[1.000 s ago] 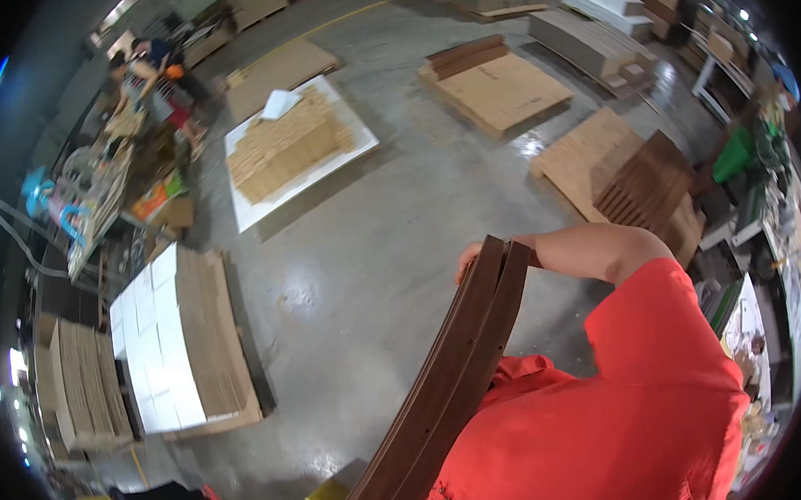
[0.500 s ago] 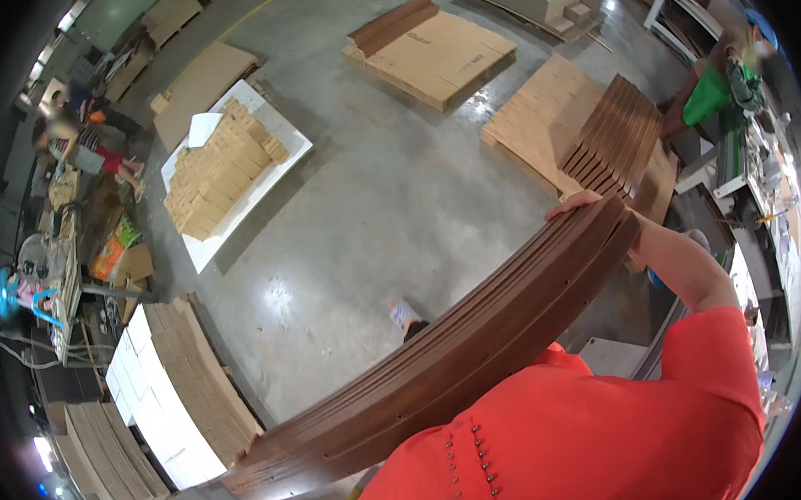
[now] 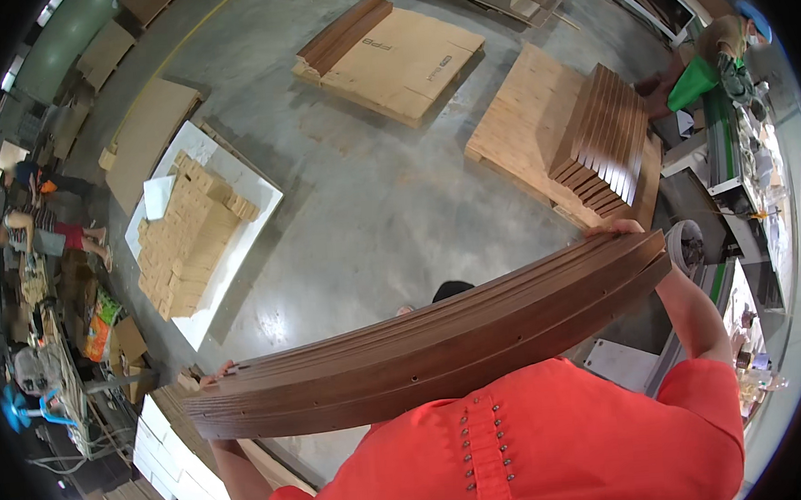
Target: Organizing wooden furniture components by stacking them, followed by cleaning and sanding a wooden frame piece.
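A stack of long dark brown wooden boards (image 3: 414, 364), with small holes along the near one, lies across in front of my red shirt. My left hand (image 3: 217, 374) is wrapped round its left end, with only fingertips showing over the far edge. At the other end, my right hand (image 3: 616, 228) grips the boards, its fingers over the top far edge. Seen through the fisheye, the stack looks bowed, and its right end sits higher in view. The undersides of the boards and most of both palms are hidden.
Beyond the right end, a pallet (image 3: 523, 119) bears a row of brown boards (image 3: 603, 137). Farther off is another pallet (image 3: 426, 60) with a few boards. Small wood blocks (image 3: 189, 235) cover a white sheet at left. A person in a blue cap (image 3: 753, 22) works at right.
The boards have swung closer to level across my body, their left end rising in view and right end dropping. My view has turned rightward. Both hands keep their hold.
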`<state>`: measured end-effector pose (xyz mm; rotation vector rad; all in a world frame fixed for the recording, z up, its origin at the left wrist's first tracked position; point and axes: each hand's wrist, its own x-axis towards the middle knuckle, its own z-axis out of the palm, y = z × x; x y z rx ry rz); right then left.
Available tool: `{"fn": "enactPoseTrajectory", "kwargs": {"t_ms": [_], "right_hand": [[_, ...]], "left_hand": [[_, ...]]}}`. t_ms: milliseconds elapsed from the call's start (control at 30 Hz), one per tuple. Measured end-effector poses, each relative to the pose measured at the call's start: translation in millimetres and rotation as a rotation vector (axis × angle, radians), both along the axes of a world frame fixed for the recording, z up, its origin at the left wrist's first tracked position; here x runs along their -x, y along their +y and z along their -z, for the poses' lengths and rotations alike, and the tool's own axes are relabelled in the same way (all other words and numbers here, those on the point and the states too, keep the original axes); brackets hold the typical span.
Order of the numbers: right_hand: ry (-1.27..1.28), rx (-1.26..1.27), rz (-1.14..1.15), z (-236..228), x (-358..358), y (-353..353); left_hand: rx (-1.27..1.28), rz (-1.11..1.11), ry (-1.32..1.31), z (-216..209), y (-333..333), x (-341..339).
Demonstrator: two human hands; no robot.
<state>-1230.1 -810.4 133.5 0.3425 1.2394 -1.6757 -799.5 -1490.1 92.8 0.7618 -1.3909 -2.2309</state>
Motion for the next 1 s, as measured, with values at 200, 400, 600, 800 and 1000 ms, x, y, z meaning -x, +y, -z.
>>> {"fn": "enactPoseTrajectory", "kwargs": {"t_ms": [200, 400, 600, 800, 1000], "right_hand": [[0.664, 0.253, 0.115, 20, 62, -42], [0.186, 0.12, 0.18, 50, 219, -52], [-0.052, 0.082, 0.189, 5, 380, -100], [0.162, 0.033, 0.17, 26, 512, -122], [0.265, 0.093, 0.043, 30, 639, -197]], "left_hand": [[-0.04, 0.28, 0.169, -14, -78, 167], [-0.047, 0.367, 0.141, 0, -131, 320], [0.024, 0.428, 0.169, 17, -155, 444], [-0.388, 0.188, -0.197, 44, -193, 541], [-0.371, 0.047, -0.142, 91, -242, 639]]}}
